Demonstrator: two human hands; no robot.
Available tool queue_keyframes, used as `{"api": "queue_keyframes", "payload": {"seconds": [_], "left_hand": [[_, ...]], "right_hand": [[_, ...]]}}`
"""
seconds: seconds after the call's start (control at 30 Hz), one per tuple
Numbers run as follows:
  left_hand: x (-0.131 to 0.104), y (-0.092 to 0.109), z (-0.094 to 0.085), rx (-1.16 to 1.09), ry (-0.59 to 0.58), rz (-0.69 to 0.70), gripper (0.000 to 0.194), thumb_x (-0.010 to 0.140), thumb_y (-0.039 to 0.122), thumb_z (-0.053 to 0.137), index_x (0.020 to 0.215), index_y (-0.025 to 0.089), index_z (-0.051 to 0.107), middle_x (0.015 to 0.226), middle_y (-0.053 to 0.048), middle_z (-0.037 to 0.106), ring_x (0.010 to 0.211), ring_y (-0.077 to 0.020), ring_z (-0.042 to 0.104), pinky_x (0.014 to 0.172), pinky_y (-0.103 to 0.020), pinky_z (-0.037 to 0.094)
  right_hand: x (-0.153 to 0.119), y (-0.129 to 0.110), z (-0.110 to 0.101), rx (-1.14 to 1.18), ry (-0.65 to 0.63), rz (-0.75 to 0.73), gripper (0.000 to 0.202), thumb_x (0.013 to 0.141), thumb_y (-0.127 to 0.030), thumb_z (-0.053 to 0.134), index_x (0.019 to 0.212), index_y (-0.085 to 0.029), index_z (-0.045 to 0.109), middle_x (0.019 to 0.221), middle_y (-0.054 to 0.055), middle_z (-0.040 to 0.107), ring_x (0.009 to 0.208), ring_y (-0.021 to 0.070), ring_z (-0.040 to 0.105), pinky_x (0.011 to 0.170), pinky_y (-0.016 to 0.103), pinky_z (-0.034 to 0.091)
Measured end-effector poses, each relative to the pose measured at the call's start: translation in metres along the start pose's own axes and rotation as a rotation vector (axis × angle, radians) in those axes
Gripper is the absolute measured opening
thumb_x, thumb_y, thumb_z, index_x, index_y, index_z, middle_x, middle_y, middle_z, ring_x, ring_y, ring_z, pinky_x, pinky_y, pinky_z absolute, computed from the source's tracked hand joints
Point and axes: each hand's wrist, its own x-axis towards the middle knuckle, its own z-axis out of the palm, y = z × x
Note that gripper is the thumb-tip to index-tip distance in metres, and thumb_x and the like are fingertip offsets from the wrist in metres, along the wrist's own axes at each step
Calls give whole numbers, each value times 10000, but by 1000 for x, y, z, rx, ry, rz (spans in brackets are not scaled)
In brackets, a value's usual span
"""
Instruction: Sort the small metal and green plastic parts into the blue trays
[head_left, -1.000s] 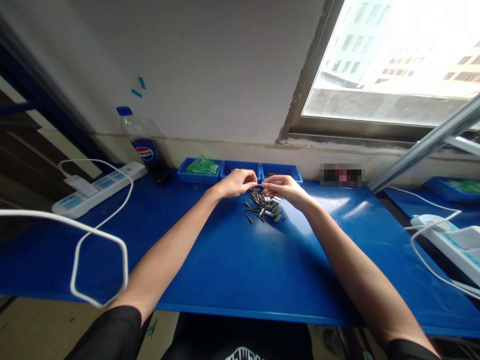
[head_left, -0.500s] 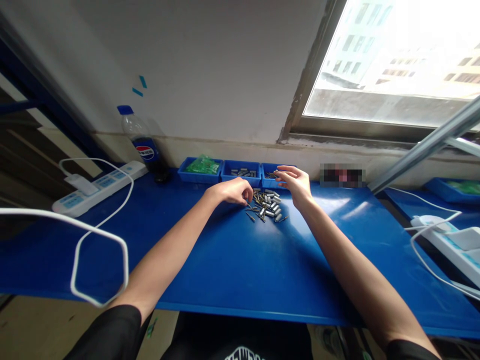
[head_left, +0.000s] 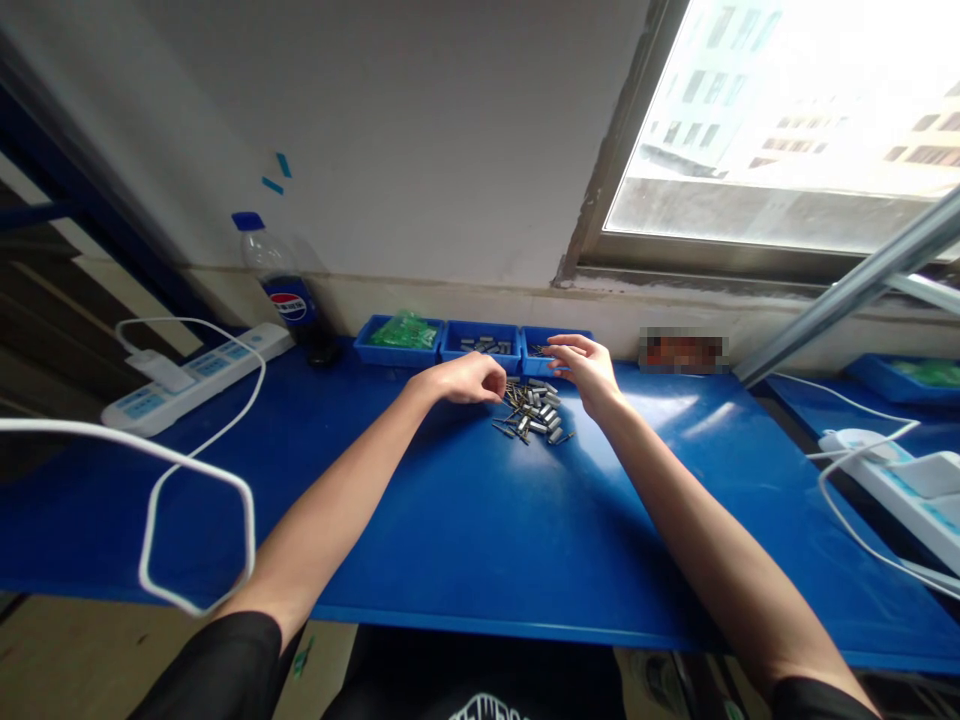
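On the blue table lies a pile of small metal parts (head_left: 541, 408), silvery cylinders mixed with thin, dark, pointed pins. My left hand (head_left: 472, 378) is at the pile's left edge, its fingers curled together; whatever they may hold is hidden. Over the right blue bin (head_left: 534, 365) is my right hand (head_left: 586, 366), with its fingers stretched out and apart, and nothing visible between them. Thin pins show inside that bin, partly covered by the hand. The middle blue bin (head_left: 480, 363) contains silvery cylinders.
The left blue bin (head_left: 397, 355) holds green plastic packets (head_left: 409, 330). A cola bottle (head_left: 289, 290) stands by a white power strip (head_left: 199, 378) at the left. A white cable (head_left: 251, 500) loops in front. At the right are a metal pole (head_left: 847, 300) and another power strip (head_left: 900, 490).
My left hand has lifted slightly from the pins at the pile's left side. My right hand has shifted a little left over the right bin. The view has moved slightly.
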Motion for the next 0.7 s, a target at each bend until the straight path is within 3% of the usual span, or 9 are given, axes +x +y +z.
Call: {"api": "queue_keyframes", "payload": {"seconds": [0.2, 0.33, 0.43, 0.7], "left_hand": [[-1, 6, -5, -160, 169, 45, 180, 824, 303, 726, 906, 148, 766, 831, -53, 782, 785, -173, 727, 680, -214, 510], [0, 11, -4, -232, 335, 62, 175, 849, 299, 704, 935, 151, 740, 807, -51, 779, 772, -173, 736, 705, -228, 533], [3, 14, -2, -292, 427, 97, 176, 847, 294, 717, 947, 148, 725, 833, -55, 786, 799, -174, 748, 758, -242, 554], [7, 17, 4, -339, 456, 104, 191, 786, 279, 775, 897, 137, 711, 838, -64, 786, 817, -190, 758, 751, -247, 567]], "right_hand": [[-2, 0, 2, -94, -89, -12, 271, 718, -329, 792, 941, -180, 755, 810, 45, 771, 634, 128, 647, 574, 230, 502], [-5, -2, 6, -165, -189, -10, 300, 780, -438, 798, 921, -177, 754, 724, 33, 740, 534, 108, 579, 502, 223, 459], [-10, -4, 8, -82, -304, 41, 358, 773, -496, 828, 922, -176, 768, 769, 50, 754, 569, 113, 608, 540, 228, 499], [-13, -8, 8, 82, -381, 83, 390, 628, -420, 940, 889, -163, 806, 838, 53, 767, 678, 121, 651, 717, 256, 566]]}}
